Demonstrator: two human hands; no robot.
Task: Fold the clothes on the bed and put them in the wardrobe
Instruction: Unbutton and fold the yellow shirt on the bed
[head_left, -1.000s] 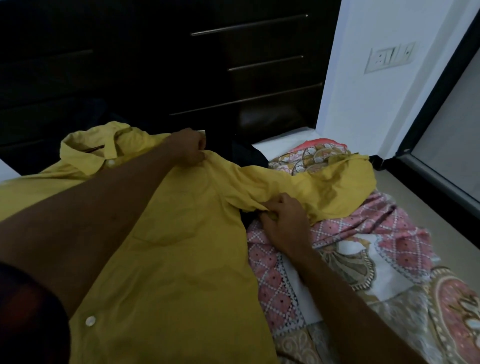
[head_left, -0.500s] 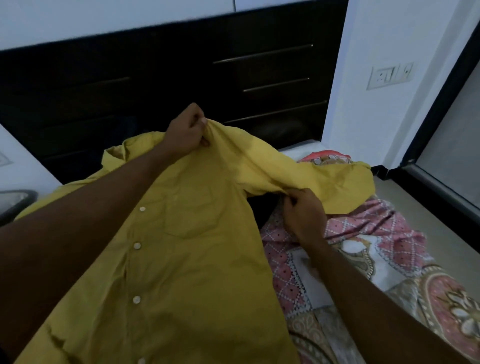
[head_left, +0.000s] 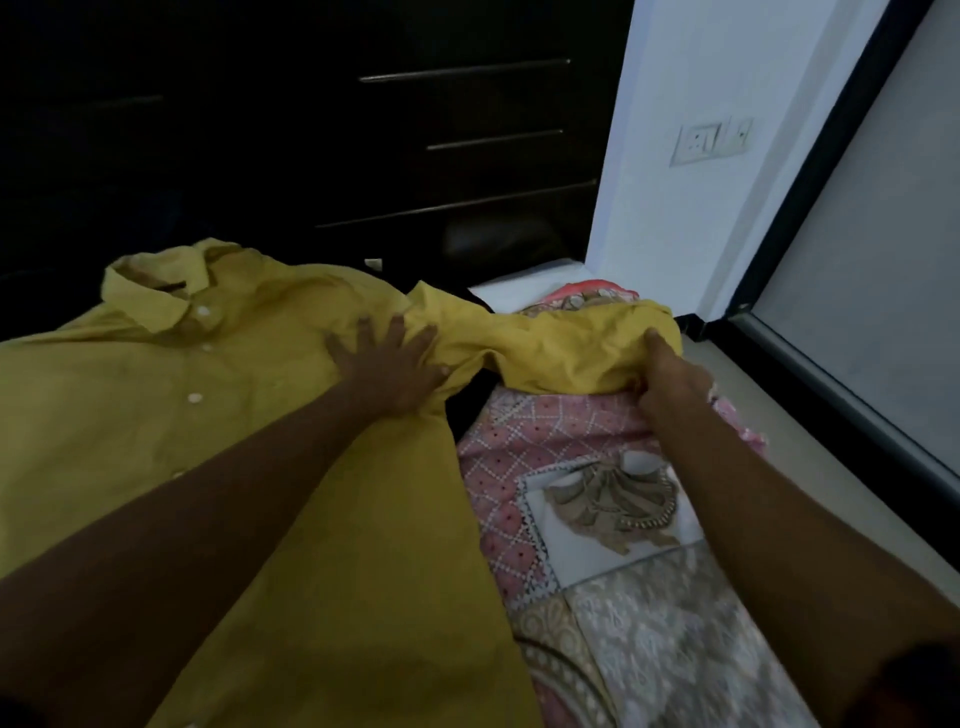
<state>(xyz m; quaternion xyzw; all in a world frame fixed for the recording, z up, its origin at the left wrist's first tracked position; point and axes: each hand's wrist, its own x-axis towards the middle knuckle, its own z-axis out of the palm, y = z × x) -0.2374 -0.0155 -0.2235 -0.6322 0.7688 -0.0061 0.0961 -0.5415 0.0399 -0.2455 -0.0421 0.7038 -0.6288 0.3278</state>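
The left hand (head_left: 387, 366) is lying flat with its fingers spread and straight, pressing down on the yellow shirt (head_left: 208, 415) where the shoulder is meeting the sleeve (head_left: 561, 348). The right hand (head_left: 670, 376) is reaching further out and gripping the sleeve near its lower edge. Its fingers are curling into the cloth while one digit is lying along the top of the fabric. The sleeve is stretching between the two hands, bunching and creasing as it goes.

The shirt is lying front up on the bed (head_left: 597, 467). Its collar (head_left: 150, 280) is pointing towards the far side, and a row of pale buttons (head_left: 196, 398) is running down the middle. The body of the shirt is covering the left part of the bed, and both forearms are passing over it. Something dark is showing under the shirt's right edge, but I cannot tell what it is. The bed is wearing a patterned cover in pink, white and grey.

Beyond the bed, a dark drawer unit (head_left: 467, 171) with long metal handles is standing against the wall. To its right, a white wall (head_left: 675, 78) is carrying a switch plate (head_left: 714, 141), and a dark-framed glass panel (head_left: 883, 234) is running along the right side.
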